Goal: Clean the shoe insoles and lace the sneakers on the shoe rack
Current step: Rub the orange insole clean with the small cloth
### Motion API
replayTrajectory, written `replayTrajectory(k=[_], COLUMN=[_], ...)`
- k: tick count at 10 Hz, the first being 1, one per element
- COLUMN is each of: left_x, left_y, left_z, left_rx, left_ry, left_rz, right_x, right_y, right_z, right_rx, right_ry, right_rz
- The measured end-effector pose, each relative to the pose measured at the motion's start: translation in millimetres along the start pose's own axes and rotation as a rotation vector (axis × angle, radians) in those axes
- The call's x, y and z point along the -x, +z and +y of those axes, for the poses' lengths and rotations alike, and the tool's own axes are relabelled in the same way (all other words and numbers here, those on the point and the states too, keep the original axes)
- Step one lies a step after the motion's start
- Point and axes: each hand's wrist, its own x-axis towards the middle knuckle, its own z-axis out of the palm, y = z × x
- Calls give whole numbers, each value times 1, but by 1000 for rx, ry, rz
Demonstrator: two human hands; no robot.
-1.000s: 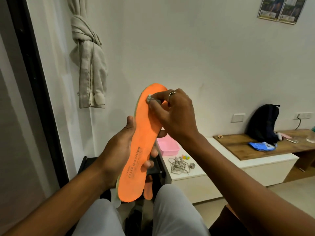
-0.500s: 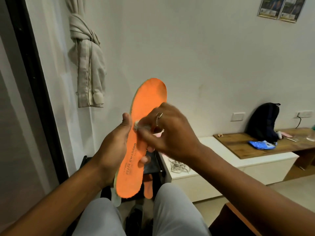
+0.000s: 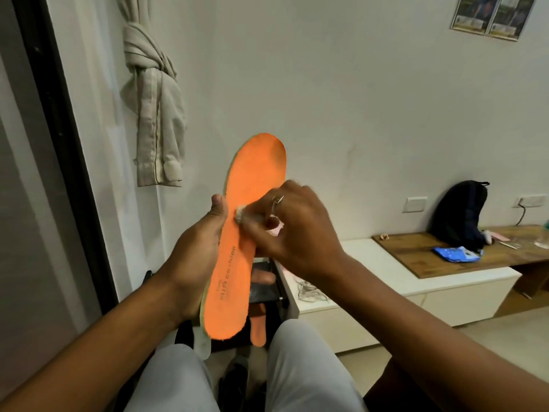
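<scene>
Holding an orange insole [image 3: 255, 171] upright in the left hand [image 3: 196, 257], thumb laid along its left edge, fingers wrapped round the back, heel end down above the lap, toe end up before the wall. Pinching a small white wad [image 3: 239, 214] in the right hand [image 3: 297, 230] and pressing it to the insole's face near the middle, just beside the left thumb; a ring [image 3: 277, 200] on one finger. Both hands close together, each clamped on its own thing, meeting at the insole. Printed lettering on the heel half, too blurred to read in full. Below the hands, grey trousers [image 3: 303, 367] at the knees. Between the knees, a second orange insole [image 3: 258, 331] standing against a black shoe rack [image 3: 264, 289]. Right of the rack, a tangle of white laces [image 3: 309, 291] lying on a low white bench [image 3: 386, 263]. Farther right, a wooden top [image 3: 430, 263] bearing a black backpack [image 3: 459, 215] and a blue packet [image 3: 454, 253]. Up left, a knotted beige curtain [image 3: 154, 114] hanging by the wall.
</scene>
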Motion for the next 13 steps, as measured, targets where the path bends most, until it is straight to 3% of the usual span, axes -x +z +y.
replayTrajectory(k=[1, 3, 4, 6, 7, 8, 9, 11, 13], left_x=[1, -3, -3, 1, 2, 2, 1, 5, 2], left_y=[9, -4, -8, 0, 0, -8, -10, 1, -6], left_z=[2, 14, 15, 14, 18, 23, 23, 20, 22], left_rx=[150, 267, 283, 231, 245, 253, 260, 271, 289], left_ry=[-36, -75, -97, -63, -47, -53, -73, -50, -59], left_rz=[-32, 68, 77, 65, 68, 83, 78, 4, 60], right_x=[-4, 35, 35, 0, -7, 13, 21, -20, 6], right_y=[14, 20, 17, 26, 31, 23, 14, 20, 20], right_z=[-1, -39, -34, -15, -19, -38, -40, -4, -26], right_rx=[-9, -283, -255, 92, 23, -179, -146, 237, 140], right_ry=[50, -163, -214, -16, 13, -119, -222, -91, -174], right_rz=[88, -94, -137, -44, -18, -124, -212, -74, -153])
